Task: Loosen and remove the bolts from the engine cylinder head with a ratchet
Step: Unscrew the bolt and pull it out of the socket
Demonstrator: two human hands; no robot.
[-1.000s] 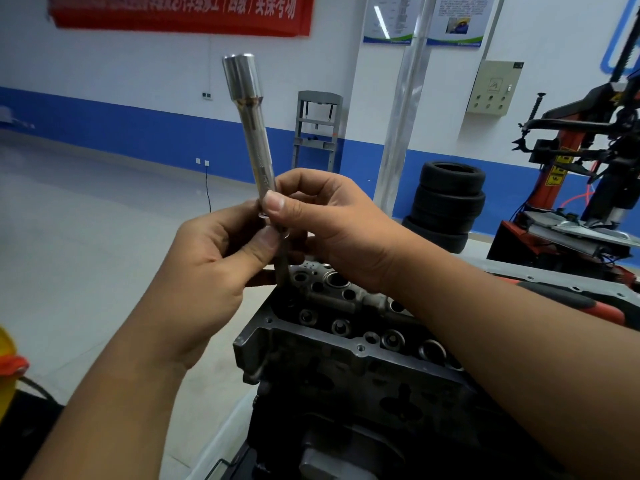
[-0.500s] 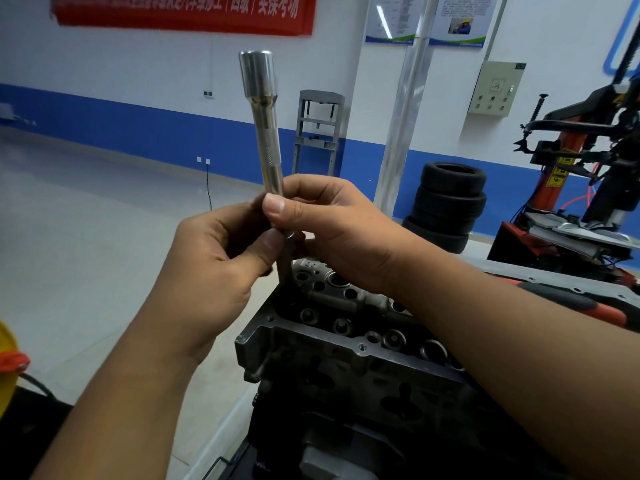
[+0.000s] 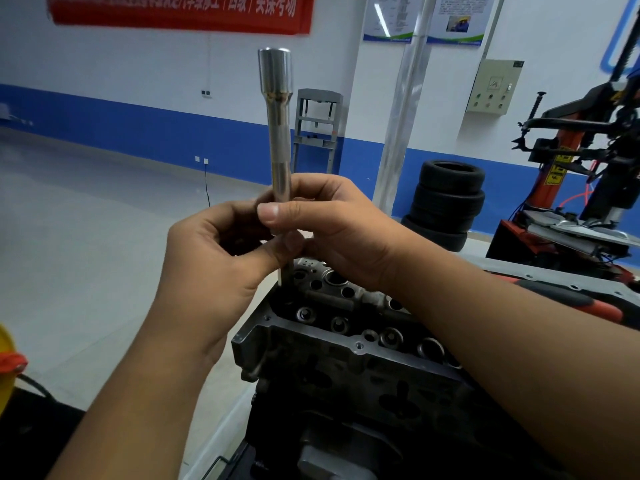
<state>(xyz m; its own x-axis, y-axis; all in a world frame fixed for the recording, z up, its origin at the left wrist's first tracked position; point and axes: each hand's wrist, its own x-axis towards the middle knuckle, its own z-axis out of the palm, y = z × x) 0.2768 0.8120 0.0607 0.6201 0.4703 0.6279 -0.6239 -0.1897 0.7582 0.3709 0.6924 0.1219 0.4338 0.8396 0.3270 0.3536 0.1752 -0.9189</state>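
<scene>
A long chrome socket stands nearly upright over the far-left end of the grey engine cylinder head. My right hand pinches the socket's lower shaft between thumb and fingers. A thin dark bolt shank hangs out of the socket's bottom end. My left hand pinches that shank just below the socket, thumb in front. The shank's tip is just above the head's top face, beside several round bores. A red and black ratchet handle lies behind my right forearm.
A stack of black tyres stands behind the engine, with a shiny metal pillar to its left. An orange tyre machine fills the right side. A grey frame stands at the blue-banded wall. Something yellow sits at the left edge.
The socket has swung from leaning left to nearly upright. Both hands keep their hold and have shifted slightly right.
</scene>
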